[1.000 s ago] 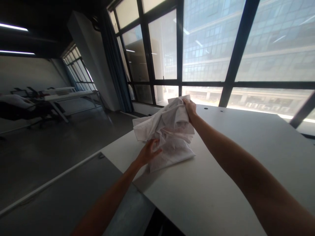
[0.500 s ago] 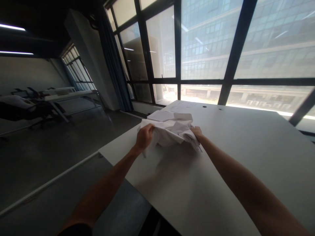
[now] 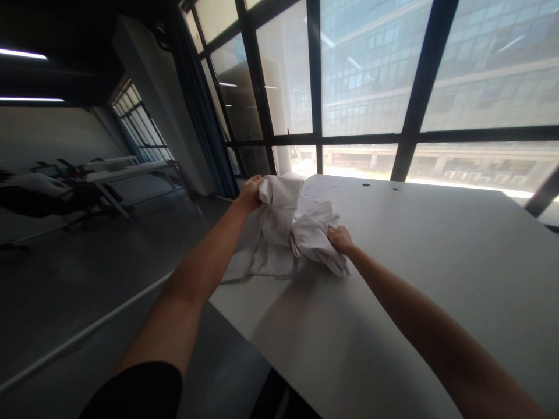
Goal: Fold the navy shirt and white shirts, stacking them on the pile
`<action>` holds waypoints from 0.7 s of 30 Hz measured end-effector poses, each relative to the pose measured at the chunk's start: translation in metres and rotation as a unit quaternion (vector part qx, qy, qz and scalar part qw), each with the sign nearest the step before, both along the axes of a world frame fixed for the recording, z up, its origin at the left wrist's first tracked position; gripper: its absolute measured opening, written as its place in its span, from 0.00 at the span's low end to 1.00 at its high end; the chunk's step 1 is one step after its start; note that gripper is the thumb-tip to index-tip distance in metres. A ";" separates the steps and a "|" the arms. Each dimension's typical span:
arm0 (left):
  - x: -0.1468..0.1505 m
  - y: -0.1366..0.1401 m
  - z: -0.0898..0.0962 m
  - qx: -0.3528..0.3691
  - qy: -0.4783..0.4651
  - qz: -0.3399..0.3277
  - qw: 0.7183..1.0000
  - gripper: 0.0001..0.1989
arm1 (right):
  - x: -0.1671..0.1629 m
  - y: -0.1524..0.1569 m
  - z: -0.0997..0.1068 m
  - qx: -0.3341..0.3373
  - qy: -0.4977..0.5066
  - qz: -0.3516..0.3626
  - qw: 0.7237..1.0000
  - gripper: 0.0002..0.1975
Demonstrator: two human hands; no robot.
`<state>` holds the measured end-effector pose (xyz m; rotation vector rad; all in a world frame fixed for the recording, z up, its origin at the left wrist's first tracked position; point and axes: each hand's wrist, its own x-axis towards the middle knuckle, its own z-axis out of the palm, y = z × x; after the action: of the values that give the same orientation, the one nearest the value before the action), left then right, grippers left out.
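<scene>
Your left hand (image 3: 250, 193) grips a raised part of the white cloth (image 3: 280, 212); your right hand (image 3: 340, 238) grasps its lower right side. The cloth sits bunched near the left edge of the surface (image 3: 406, 273). Beyond it, papers (image 3: 325, 185) lie toward the far edge, by the window (image 3: 367, 75).

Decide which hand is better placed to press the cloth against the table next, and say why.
Probably the right hand: it grips a low part of the cloth, seemingly close to the table. The left hand holds another part raised higher.
</scene>
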<state>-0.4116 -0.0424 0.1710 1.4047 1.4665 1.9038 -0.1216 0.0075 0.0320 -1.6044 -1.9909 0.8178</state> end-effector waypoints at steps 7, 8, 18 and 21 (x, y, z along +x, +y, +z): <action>0.065 -0.022 -0.112 -0.150 0.440 -0.061 0.883 0.25 | -0.015 -0.032 0.016 0.148 -0.037 0.022 0.988 0.26; 0.070 -0.026 -0.120 -0.165 0.506 -0.063 0.844 0.23 | -0.018 -0.039 0.018 0.185 -0.037 0.047 0.981 0.26; 0.118 -0.091 -0.117 0.010 0.600 0.097 0.794 0.22 | 0.029 -0.063 -0.006 0.257 -0.102 0.029 0.961 0.29; 0.139 -0.094 -0.133 -0.021 0.644 0.032 0.764 0.22 | 0.055 -0.071 -0.028 0.198 -0.123 0.044 0.971 0.36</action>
<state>-0.2724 -0.1366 0.0383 2.8868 1.9694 0.6884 -0.0670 -0.0636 0.0041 -1.4432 -2.2349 0.2280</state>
